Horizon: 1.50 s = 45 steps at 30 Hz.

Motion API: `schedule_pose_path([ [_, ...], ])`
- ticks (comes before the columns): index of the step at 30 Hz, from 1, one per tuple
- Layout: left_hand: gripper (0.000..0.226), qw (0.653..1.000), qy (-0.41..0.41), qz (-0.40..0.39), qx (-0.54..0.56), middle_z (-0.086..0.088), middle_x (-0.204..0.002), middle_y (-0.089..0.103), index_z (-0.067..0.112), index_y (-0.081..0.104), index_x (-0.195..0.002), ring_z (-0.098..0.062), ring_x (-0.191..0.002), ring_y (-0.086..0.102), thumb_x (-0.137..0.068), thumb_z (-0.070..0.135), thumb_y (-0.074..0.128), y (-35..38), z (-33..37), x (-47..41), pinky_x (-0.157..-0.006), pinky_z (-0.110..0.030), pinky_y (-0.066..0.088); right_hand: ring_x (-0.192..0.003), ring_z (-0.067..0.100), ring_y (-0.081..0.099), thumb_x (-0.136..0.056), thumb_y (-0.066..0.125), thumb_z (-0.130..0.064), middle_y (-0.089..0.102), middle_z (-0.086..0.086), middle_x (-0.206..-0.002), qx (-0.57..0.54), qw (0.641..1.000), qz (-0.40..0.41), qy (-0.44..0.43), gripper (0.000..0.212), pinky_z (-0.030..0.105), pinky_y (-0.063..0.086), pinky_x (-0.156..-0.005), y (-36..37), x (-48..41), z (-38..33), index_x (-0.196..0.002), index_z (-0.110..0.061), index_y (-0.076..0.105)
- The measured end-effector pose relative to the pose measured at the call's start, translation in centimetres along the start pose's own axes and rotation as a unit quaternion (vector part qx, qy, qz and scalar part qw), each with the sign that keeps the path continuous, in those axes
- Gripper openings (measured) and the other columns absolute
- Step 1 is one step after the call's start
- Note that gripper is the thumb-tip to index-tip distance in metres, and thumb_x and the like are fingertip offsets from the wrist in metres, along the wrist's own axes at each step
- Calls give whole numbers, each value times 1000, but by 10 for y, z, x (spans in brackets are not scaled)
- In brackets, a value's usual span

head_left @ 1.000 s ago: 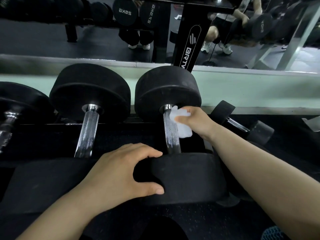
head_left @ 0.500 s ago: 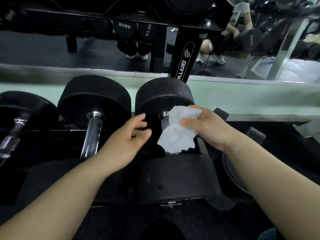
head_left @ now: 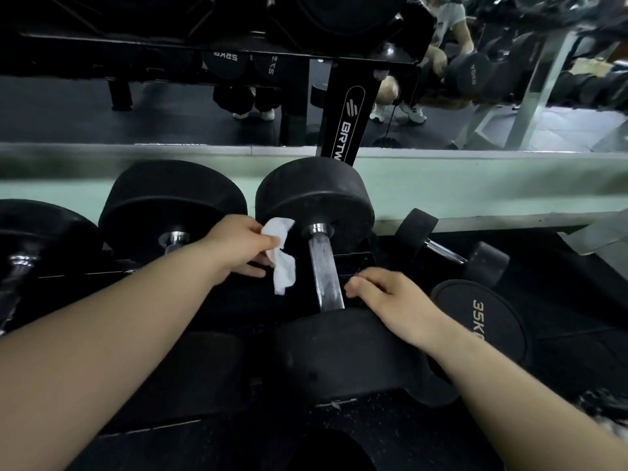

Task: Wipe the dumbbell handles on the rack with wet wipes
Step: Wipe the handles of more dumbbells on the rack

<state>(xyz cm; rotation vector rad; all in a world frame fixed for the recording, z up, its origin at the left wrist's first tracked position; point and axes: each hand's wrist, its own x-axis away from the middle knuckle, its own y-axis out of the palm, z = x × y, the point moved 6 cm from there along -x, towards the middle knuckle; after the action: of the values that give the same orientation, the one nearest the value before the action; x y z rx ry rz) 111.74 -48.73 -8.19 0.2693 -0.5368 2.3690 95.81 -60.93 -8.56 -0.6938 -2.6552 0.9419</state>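
The left hand pinches a white wet wipe between the thumb and the bent fingers. The wipe is crumpled and hangs down from the fingers, just beside the left side of the chrome handle of the middle dumbbell, but it does not touch the handle. This dumbbell lies on the black rack with one round black head far from the person and the other head near, and the handle runs between them. The right hand rests on the top of the near head, with the fingers loosely bent and pointing to the handle. Their tips are just beside the lower part of the handle, and I cannot tell if they touch it; the hand holds nothing. On the left lies a second big dumbbell on the same rack, its handle partly hidden behind the left forearm, and a third one is at the left edge. On the right a small dumbbell lies tilted, and in front of it a black dumbbell head marked "35K" faces up. Behind the rack a mirror stands along the wall and shows a black rack post with white letters.
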Motion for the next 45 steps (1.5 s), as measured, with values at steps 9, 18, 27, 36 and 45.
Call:
schedule_pose_path([
  [9,33,992,-70,-60,89,-6,-90,61,3,55,-114,-15,-76,59,-87,21,60,67,-10,-28,-62,-23,51,-79,27,60,-86,47,-30,67,14,-78,-3,993,110,41,33,36,46,-74,-8,9,7,-76,-4,63],
  [18,16,978,-107,22,180,-6,-85,55,9,50,-76,-11,-63,51,-87,-2,54,68,-24,-36,-60,-24,48,-78,27,59,-86,46,-27,67,16,-78,4,993,119,24,33,29,39,-67,-8,8,6,-76,-1,63],
  [27,25,991,-59,39,111,-5,-83,57,15,60,-72,-11,-62,51,-84,-8,55,64,-27,-31,-56,-22,46,-77,27,59,-87,45,-26,67,16,-77,13,993,116,19,33,32,41,-68,-8,9,3,-76,-1,63],
  [36,49,997,-66,-28,-30,9,-39,54,21,57,-40,-3,-37,52,-77,-12,57,77,-43,-9,-37,-8,38,-77,28,59,-86,46,-25,66,18,-77,9,994,110,15,33,32,40,-67,-7,8,4,-76,2,62],
  [45,30,930,-171,18,325,-6,-77,58,2,59,-88,-16,-70,54,-87,-16,35,73,-42,-29,-52,-21,52,-74,26,59,-85,47,-26,67,15,-74,-8,993,115,24,30,30,41,-63,-8,9,5,-72,-3,63],
])
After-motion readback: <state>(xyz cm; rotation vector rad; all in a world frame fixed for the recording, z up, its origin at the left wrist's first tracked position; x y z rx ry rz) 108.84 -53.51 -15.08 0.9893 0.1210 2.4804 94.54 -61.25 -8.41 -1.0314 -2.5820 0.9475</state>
